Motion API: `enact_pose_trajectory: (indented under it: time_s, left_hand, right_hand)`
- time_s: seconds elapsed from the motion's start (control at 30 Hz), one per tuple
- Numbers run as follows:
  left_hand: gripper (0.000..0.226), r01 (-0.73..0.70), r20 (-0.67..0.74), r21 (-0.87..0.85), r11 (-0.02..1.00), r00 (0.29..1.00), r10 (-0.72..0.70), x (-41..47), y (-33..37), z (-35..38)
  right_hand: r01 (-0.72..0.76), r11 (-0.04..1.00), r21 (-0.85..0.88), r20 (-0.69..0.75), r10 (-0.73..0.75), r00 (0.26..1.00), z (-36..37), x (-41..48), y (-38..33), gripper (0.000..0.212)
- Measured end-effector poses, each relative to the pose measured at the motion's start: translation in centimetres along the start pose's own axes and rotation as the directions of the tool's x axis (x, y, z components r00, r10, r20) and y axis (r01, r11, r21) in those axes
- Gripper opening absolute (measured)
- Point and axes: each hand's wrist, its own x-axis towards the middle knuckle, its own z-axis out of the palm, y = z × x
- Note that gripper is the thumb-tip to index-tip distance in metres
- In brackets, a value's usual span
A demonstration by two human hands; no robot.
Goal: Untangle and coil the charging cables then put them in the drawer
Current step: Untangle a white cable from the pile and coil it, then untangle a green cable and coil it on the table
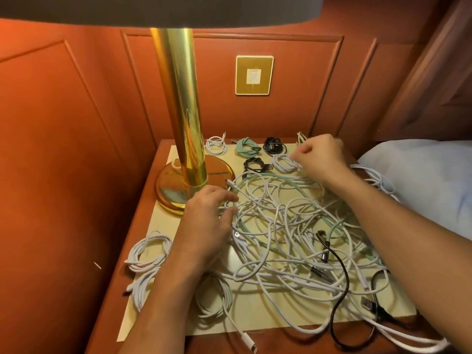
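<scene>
One big tangle of loose charging cables covers the middle of the cream-topped wooden nightstand. It is mostly white, with a mint-green strand looping through it and one black cord snaking toward the front edge.

Five wound coils sit along the back, clear of the heap:
- a white coil by the lamp
- a mint-green coil
- a black coil
- a second black coil, just in front
- a small white coil

A pale bundle pokes out behind the right hand, too hidden to count.

The right hand reaches over the tangle with its fingers curled, the tips pinching the right edge of the small white coil, which lies on the tabletop.

The left hand lies on the tangle's left edge, just beside the round brass lamp base. Its fingers are bent over the mint-green strand — whether it grips or only rests there, I cannot tell.

At the front left lie two looser white bundles, one near the left edge and one under the left forearm.

One gold wall switch plate is set in the red panelling, and a white pillow lies to the right.
</scene>
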Motion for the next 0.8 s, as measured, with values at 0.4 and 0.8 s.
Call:
enact_pose_trajectory:
  time_s: [0.4, 0.8]
  left_hand:
    - [0.019, 0.008, -0.069, -0.044, 0.999, 0.998, -0.011, -0.1, 0.3, 0.5]
    - [0.043, -0.199, -0.216, -0.251, 0.947, 0.965, 0.145, -0.1, 3.6, -0.4]
  right_hand:
    - [0.281, 0.897, -0.341, 0.207, -0.22, 0.953, 2.7, -1.7, 0.0, 0.017]
    - [0.476, 0.754, 0.452, -0.167, -0.453, 0.876, -4.6, -10.5, -1.4, 0.008]
